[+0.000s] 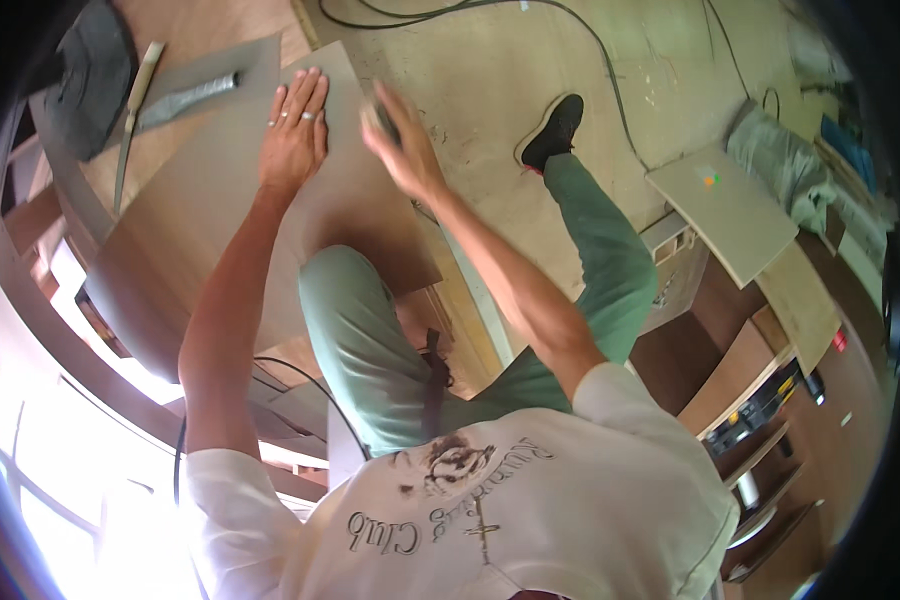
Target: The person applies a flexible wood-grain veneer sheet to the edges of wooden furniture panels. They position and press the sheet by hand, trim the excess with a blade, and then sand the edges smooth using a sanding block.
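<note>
A large grey-brown board (210, 210) with a curved near-left edge lies in front of me, my left knee resting against it. My left hand (296, 130) presses flat on its far part, fingers stretched out, with rings on them. Just beyond the board's right edge, my right hand (402, 150) is wrapped round a small dark block (382, 122). Motion blurs this hand, and its fingers partly hide the block, so its exact kind does not show.
Left of the board lie a long file (135, 110) with a wooden handle, a silvery wrapped strip (190, 100) and a dark rounded object (90, 80). A black cable (610, 80) crosses the floor. At right stand a pale panel (725, 210) and an open wooden cabinet (700, 370).
</note>
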A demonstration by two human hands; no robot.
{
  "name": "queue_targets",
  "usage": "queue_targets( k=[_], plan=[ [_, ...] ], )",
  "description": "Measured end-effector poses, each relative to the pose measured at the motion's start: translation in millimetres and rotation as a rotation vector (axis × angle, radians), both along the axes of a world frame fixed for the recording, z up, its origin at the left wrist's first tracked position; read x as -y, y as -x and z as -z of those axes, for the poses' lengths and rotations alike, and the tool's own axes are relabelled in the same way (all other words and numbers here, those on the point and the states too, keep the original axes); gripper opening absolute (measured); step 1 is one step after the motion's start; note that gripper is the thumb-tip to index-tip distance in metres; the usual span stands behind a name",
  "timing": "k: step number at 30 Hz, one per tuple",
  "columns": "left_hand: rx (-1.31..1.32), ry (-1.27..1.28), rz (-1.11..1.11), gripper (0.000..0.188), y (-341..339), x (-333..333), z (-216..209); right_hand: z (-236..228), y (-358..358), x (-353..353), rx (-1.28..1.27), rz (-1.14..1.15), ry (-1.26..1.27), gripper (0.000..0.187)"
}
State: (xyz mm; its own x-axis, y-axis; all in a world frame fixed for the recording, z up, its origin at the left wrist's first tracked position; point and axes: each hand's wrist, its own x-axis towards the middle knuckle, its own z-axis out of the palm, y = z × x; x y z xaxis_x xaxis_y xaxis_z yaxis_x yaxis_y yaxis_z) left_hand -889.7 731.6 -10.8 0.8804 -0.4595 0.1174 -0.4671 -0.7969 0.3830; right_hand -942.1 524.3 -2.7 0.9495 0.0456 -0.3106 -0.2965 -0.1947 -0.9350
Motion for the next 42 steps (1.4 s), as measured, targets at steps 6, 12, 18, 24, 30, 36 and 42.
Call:
queue_targets(
  k=[6,12,18,24,30,36,42],
  plan=[
    [-0.022,-0.019,-0.035,0.054,4,-7,-6,-10,193,39,-0.097,0.023,0.092,0.072],
    [0.041,0.043,0.042,0.055,4,17,3,-1,22,24,-0.028,0.042,-0.003,0.075],
    [0.046,-0.033,-0.026,0.053,2,-10,1,-18,220,37,-0.016,0.029,0.129,0.074],
    [0.033,-0.036,-0.009,0.052,3,3,-4,-16,79,21,0.010,0.023,0.065,0.075],
    [0.031,-0.012,-0.028,0.053,5,-5,4,-17,101,12,0.012,0.024,0.145,0.076],
    [0.040,-0.004,-0.004,0.054,3,3,-4,-31,255,32,-0.209,0.169,0.219,0.074],
    [0.034,0.024,-0.010,0.055,5,-4,1,-25,161,28,-0.088,0.064,0.098,0.073]
  ],
)
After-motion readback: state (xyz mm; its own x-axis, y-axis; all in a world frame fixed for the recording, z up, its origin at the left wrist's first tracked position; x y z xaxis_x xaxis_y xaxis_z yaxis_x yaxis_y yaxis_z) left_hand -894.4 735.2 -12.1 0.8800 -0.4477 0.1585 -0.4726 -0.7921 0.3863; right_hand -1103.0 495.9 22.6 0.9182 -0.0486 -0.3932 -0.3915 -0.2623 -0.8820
